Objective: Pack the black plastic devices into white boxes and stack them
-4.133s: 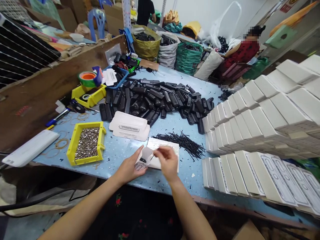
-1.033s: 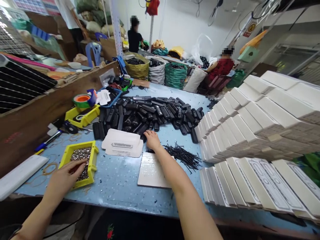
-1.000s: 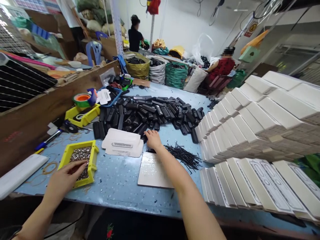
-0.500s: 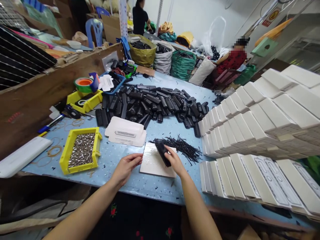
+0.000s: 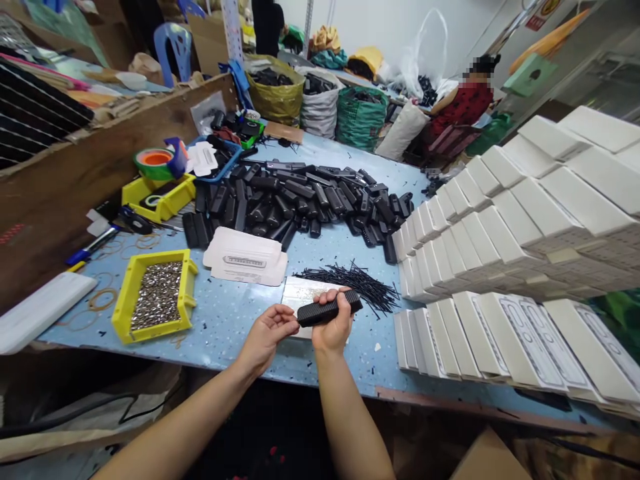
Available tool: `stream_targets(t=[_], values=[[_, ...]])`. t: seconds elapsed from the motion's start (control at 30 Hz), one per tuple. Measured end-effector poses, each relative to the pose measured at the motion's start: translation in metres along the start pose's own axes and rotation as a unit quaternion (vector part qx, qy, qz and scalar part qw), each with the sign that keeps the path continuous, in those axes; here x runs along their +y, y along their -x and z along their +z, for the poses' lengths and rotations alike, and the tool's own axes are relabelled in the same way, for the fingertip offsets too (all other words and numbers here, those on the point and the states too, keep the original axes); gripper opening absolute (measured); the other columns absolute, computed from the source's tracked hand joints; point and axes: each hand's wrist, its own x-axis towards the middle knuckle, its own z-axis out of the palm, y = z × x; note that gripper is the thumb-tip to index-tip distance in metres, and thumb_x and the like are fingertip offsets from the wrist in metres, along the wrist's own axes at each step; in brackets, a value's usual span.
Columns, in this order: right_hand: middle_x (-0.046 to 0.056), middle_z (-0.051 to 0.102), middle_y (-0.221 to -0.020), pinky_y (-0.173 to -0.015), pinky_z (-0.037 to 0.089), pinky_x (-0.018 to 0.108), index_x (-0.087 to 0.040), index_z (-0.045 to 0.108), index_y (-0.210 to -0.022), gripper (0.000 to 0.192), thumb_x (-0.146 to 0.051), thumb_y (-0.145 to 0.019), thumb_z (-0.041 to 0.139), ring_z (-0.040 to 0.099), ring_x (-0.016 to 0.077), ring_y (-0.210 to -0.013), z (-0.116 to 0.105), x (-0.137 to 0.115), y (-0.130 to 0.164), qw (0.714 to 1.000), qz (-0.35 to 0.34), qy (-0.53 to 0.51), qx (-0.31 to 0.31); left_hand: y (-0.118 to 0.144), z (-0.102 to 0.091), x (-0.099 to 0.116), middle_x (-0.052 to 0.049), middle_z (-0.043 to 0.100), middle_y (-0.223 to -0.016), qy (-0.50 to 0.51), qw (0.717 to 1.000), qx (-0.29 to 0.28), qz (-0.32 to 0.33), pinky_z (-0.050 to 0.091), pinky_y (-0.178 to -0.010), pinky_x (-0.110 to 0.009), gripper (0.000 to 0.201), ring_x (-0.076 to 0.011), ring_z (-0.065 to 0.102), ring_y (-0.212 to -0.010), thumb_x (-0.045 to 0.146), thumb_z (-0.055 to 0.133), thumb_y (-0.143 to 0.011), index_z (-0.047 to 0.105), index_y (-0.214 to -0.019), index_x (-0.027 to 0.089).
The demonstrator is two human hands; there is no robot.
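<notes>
Near the front edge of the blue surface [image 5: 235, 320], the right hand [image 5: 331, 327] is closed around a black ribbed case [image 5: 329, 309] and holds it almost level, just above a flat white card [image 5: 303, 292]. The left hand [image 5: 267, 333] is right beside it, palm turned up, with the fingers half curled; its fingertips [image 5: 291, 319] meet the left end of the case. Whether something small lies in this hand cannot be told.

Just beyond the right hand lies a loose bundle of thin black ties [image 5: 357, 280]. Further from the hands, a big pile of black cases [image 5: 300, 200] covers the middle of the surface. To the left of the left hand stands a yellow tray [image 5: 123, 310] filled with small metal screws [image 5: 157, 293], and between this tray and the pile lie folded white cartons [image 5: 245, 257]. To the right of the right hand, rows of white boxes [image 5: 500, 240] are stacked closely. At the far left sits a roll of orange and green tape [image 5: 155, 162] on a second yellow bin [image 5: 160, 193]. A person in red [image 5: 463, 107] sits far behind.
</notes>
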Motion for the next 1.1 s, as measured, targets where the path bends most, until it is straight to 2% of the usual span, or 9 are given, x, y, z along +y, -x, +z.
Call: stream_targets(t=[0.1,0.23,0.3,0.4,0.57,0.67,0.77,0.93,1.1], values=[[-0.008,0.041,-0.066,-0.064,0.049,0.019,-0.018,0.032,-0.092,0.045,-0.043,-0.067,0.060,0.046,0.0005,-0.059,-0.002,0.002,-0.003,0.998,0.019,-0.026,0.050,0.000,0.000,-0.005,0.004,0.063,-0.066,0.015,1.000,-0.003,0.020,0.048,-0.064,-0.017,0.039,-0.0062,0.057,-0.062,0.023,0.089,-0.051,0.058,-0.074,0.016],[-0.008,0.042,-0.066,-0.066,0.049,0.017,-0.016,0.032,-0.088,0.044,-0.040,-0.065,0.060,0.045,-0.0012,-0.058,-0.009,0.007,-0.009,0.988,0.091,-0.067,0.104,0.001,-0.002,-0.020,0.003,0.064,-0.069,-0.021,0.993,0.028,0.115,0.047,-0.069,-0.016,0.034,-0.0066,0.059,-0.068,0.024,0.085,-0.060,0.055,-0.072,0.016],[-0.007,0.042,-0.066,-0.066,0.050,0.017,-0.015,0.031,-0.085,0.042,-0.038,-0.065,0.060,0.044,-0.0015,-0.057,-0.012,0.009,-0.009,0.985,0.116,-0.070,0.107,0.002,-0.005,-0.028,0.002,0.065,-0.071,-0.057,0.985,0.030,0.160,0.048,-0.073,-0.018,0.029,-0.0078,0.061,-0.071,0.024,0.083,-0.063,0.056,-0.071,0.016],[-0.007,0.044,-0.067,-0.068,0.051,0.019,-0.015,0.032,-0.086,0.039,-0.039,-0.068,0.058,0.045,-0.0007,-0.059,-0.012,0.009,-0.007,0.990,0.095,-0.053,0.090,0.003,-0.007,-0.034,0.002,0.065,-0.072,-0.076,0.976,0.023,0.202,0.049,-0.075,-0.021,0.026,-0.0092,0.062,-0.073,0.023,0.080,-0.067,0.055,-0.070,0.017],[-0.008,0.042,-0.068,-0.065,0.050,0.019,-0.017,0.033,-0.092,0.044,-0.042,-0.068,0.061,0.047,-0.0001,-0.059,-0.006,-0.001,-0.003,0.995,0.040,-0.051,0.073,0.003,-0.011,-0.027,0.002,0.063,-0.073,-0.075,0.980,0.017,0.182,0.049,-0.074,-0.020,0.026,-0.0090,0.061,-0.074,0.021,0.079,-0.069,0.053,-0.073,0.018],[-0.008,0.041,-0.067,-0.063,0.049,0.019,-0.018,0.033,-0.092,0.046,-0.042,-0.066,0.062,0.047,0.0004,-0.058,-0.003,-0.003,-0.002,0.997,0.043,-0.039,0.049,0.001,-0.013,-0.019,0.002,0.062,-0.072,-0.092,0.985,-0.014,0.143,0.048,-0.071,-0.019,0.028,-0.0087,0.061,-0.071,0.022,0.080,-0.066,0.053,-0.073,0.017],[-0.008,0.041,-0.066,-0.062,0.048,0.019,-0.018,0.033,-0.092,0.046,-0.042,-0.066,0.062,0.046,0.0006,-0.058,-0.002,-0.001,-0.002,0.997,0.057,-0.028,0.044,-0.001,-0.013,-0.015,0.003,0.061,-0.070,-0.096,0.986,-0.022,0.132,0.049,-0.070,-0.020,0.032,-0.0087,0.060,-0.070,0.022,0.081,-0.064,0.050,-0.071,0.017],[-0.008,0.042,-0.068,-0.064,0.048,0.018,-0.017,0.034,-0.092,0.046,-0.041,-0.065,0.062,0.046,-0.0003,-0.059,-0.007,0.008,-0.005,0.992,0.070,-0.045,0.100,-0.003,-0.012,-0.023,0.002,0.062,-0.070,-0.120,0.978,0.001,0.169,0.050,-0.071,-0.023,0.032,-0.0108,0.061,-0.070,0.024,0.079,-0.066,0.047,-0.069,0.018],[-0.007,0.043,-0.069,-0.068,0.049,0.018,-0.015,0.034,-0.089,0.045,-0.043,-0.067,0.061,0.044,-0.0006,-0.060,-0.013,0.017,0.000,0.986,0.105,-0.026,0.128,0.005,-0.020,-0.038,-0.002,0.065,-0.072,-0.202,0.946,0.026,0.254,0.051,-0.074,-0.027,0.024,-0.0151,0.064,-0.075,0.023,0.072,-0.075,0.051,-0.066,0.019]])
